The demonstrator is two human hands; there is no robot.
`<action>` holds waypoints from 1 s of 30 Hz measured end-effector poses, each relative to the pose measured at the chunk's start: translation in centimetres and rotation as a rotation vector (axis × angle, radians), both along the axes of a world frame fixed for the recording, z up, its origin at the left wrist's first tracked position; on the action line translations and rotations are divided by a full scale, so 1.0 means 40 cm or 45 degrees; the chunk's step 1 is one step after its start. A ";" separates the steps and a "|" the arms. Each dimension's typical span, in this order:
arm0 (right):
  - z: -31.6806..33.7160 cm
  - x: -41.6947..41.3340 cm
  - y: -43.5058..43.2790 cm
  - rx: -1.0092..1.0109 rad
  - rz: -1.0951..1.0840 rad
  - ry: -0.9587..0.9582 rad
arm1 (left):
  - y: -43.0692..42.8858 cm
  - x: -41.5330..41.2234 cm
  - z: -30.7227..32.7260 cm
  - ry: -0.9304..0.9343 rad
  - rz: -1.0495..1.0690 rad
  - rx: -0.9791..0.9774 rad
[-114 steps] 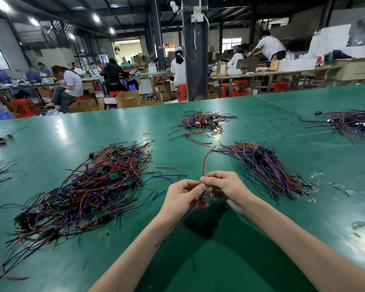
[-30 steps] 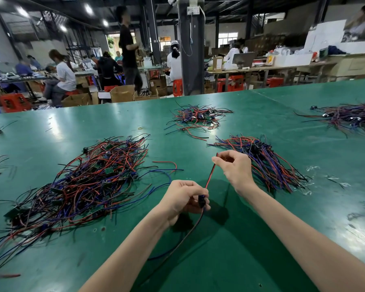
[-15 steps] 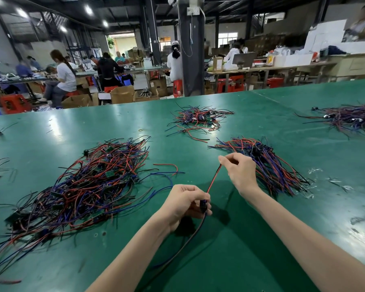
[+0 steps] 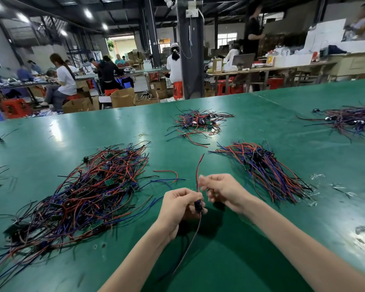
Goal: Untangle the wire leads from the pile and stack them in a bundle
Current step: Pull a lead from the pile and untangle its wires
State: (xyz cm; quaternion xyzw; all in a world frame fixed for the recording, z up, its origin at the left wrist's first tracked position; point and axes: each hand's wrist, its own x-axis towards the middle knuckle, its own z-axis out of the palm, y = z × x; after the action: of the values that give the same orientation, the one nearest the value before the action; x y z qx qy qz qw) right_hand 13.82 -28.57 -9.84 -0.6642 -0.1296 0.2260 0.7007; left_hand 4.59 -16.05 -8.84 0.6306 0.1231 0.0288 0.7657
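From the head view, the left hand (image 4: 180, 204) is closed around a small dark connector (image 4: 198, 205) of one wire lead (image 4: 199, 169), above the near middle of the green table (image 4: 230, 262). Its red strand rises past the right hand (image 4: 221, 189), whose fingers are curled near it; motion blur hides whether they pinch it. The tangled pile (image 4: 80, 190) lies toward the left edge, the aligned bundle (image 4: 266, 167) toward the right.
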 end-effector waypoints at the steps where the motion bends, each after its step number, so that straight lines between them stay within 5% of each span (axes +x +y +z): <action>1: -0.002 -0.011 0.009 -0.016 0.072 -0.026 | 0.003 0.003 0.000 -0.016 0.020 0.002; 8: 0.001 -0.022 0.017 0.066 0.159 0.035 | 0.012 0.008 -0.005 -0.028 0.026 0.051; 13: -0.009 -0.015 0.041 0.084 -0.197 -0.233 | 0.013 0.013 -0.013 -0.023 0.096 0.100; 25: -0.021 0.082 -0.011 -0.139 -0.739 -0.350 | 0.010 0.007 -0.016 0.023 -0.136 0.128; 30: -0.030 0.074 -0.005 -0.365 -0.753 -0.930 | 0.012 0.008 -0.020 -0.001 -0.152 0.123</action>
State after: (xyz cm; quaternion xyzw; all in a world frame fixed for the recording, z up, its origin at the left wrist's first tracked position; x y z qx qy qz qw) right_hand 16.76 -28.76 -11.03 -0.7981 -0.1403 -0.2148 0.5452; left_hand 4.91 -15.56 -9.64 0.6731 0.0834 -0.0109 0.7348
